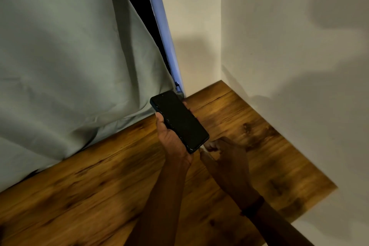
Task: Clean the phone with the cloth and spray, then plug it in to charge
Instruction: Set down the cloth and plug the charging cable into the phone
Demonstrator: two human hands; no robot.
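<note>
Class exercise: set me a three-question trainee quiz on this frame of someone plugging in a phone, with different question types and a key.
1. True or false: the phone screen is lit.
2. Which hand holds the phone? A left hand B right hand
3. Fill in: the right hand's fingers pinch something small and pale at the phone's ____ end.

Key: 1 false, it is dark. 2 A. 3 bottom, nearest the person.

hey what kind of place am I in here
Probably a room in a home: wood-look plank floor, plain white walls meeting in a corner, and a pale green curtain hanging to the floor.
</note>
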